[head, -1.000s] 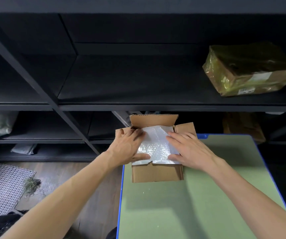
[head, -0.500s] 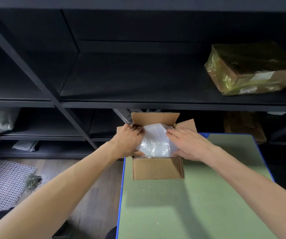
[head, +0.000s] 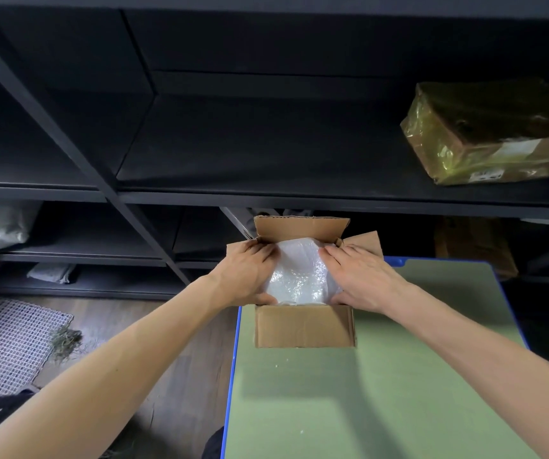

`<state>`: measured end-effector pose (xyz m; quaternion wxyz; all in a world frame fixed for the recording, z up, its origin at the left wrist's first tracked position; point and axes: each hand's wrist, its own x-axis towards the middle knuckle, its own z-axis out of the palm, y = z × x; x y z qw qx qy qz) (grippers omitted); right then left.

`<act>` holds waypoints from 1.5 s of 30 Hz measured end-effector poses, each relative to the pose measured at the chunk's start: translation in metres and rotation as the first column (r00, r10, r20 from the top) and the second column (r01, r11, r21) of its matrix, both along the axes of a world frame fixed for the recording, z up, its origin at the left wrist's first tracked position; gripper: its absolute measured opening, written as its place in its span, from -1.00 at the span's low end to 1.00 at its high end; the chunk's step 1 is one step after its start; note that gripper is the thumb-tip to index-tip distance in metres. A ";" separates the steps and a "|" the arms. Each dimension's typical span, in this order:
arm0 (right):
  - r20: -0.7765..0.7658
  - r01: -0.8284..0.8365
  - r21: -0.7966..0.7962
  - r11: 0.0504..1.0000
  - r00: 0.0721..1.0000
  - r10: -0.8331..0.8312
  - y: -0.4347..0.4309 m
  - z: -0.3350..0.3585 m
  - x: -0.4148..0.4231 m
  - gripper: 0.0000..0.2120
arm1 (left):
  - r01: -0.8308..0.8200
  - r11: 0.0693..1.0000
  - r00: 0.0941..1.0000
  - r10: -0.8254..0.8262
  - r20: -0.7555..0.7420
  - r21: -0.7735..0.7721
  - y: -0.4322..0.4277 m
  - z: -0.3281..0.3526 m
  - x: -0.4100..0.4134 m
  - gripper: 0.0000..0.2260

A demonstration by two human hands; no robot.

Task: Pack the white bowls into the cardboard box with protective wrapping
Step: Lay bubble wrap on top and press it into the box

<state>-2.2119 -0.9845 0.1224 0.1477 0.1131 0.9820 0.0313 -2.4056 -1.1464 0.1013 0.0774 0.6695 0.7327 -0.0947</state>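
Cardboard box (head: 304, 326), brown and open-topped, is sitting on the far left corner of a green tabletop (head: 382, 392), just toward 6 o'clock from the middle of the head view. Its 12 o'clock flap is standing upright, its 3 o'clock flap is splaying outward, and its 9 o'clock flap is lying under the person's fingers. A bubble-wrap bundle (head: 299, 273), white and glistening, is filling the mouth of the box and is rising slightly above the rim. What the wrap encloses is hidden, so the white bowls cannot be made out.

Left hand (head: 246, 276) is clasping the bundle on its 9 o'clock side, fingers lying over the top and thumb curling along the near edge. Right hand (head: 362, 279) is mirroring this on the 3 o'clock side, clamped on the wrap in the same way. Both forearms are reaching in from the 6 o'clock edge of the view.

A blue edge (head: 233, 376) is bordering the tabletop. Black shelving (head: 266, 144) is filling the background behind the box. On a shelf at 2 o'clock, a parcel in yellowish film (head: 491, 134) is resting, well apart from the box. At 8 o'clock, a mesh mat (head: 4, 342) is lying on the wooden floor (head: 173, 376).
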 end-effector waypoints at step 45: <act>-0.045 0.117 -0.011 0.993 0.992 -0.117 -0.012 -0.001 -0.001 -0.29 | -0.127 0.988 0.986 0.136 0.101 -0.086 0.006 0.017 0.012 -0.13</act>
